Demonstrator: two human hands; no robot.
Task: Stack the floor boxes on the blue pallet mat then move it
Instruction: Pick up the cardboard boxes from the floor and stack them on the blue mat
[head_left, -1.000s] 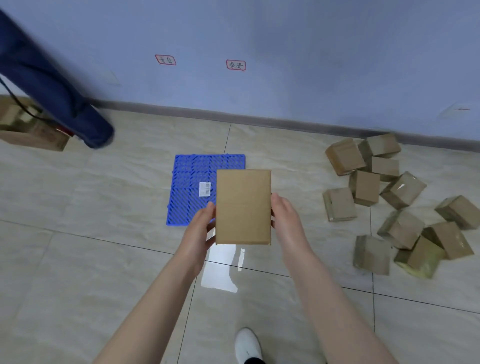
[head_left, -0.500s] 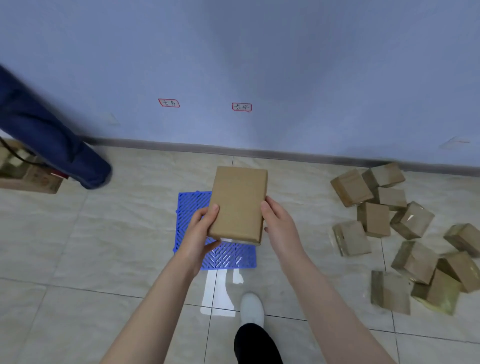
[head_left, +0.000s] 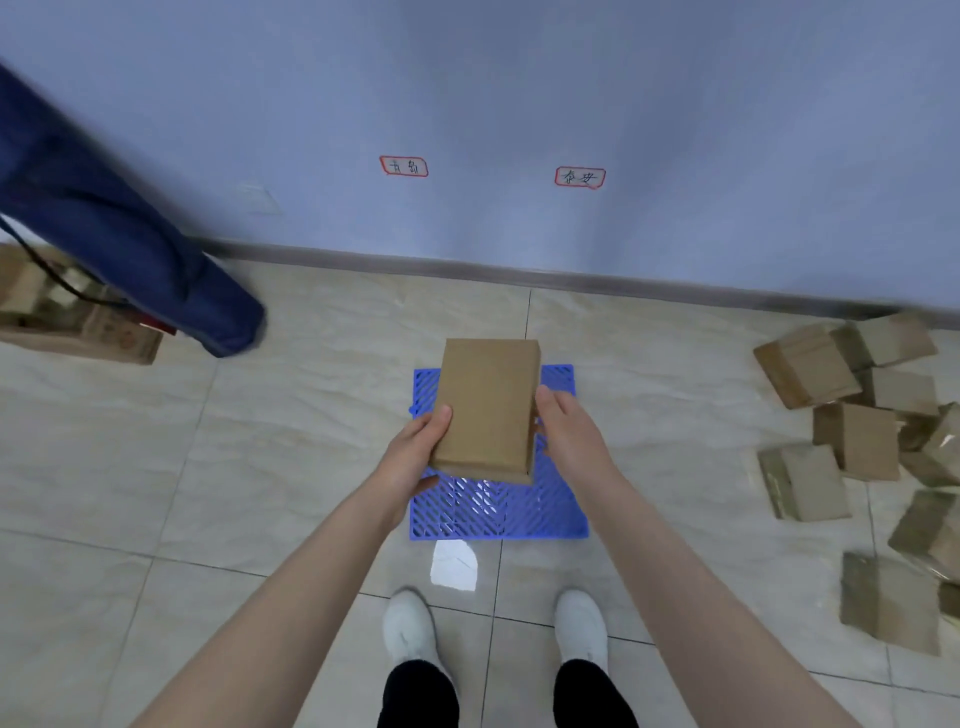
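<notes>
Fingers (head_left: 439, 418) of the left hand (head_left: 410, 457) wrap the left edge of a flat brown rectangular cardboard box (head_left: 485, 410), thumb on top; right hand (head_left: 569, 436) presses its right edge, fingers mostly hidden behind the box. Box is held between both hands, tilted, directly over the blue slotted plastic pallet mat (head_left: 498, 506) lying on the tiled floor (head_left: 291, 431), not touching it. Loose brown cardboard boxes (head_left: 852, 441) lie heaped well right of the mat; white shoes (head_left: 410, 629) stand just short of its near edge.
</notes>
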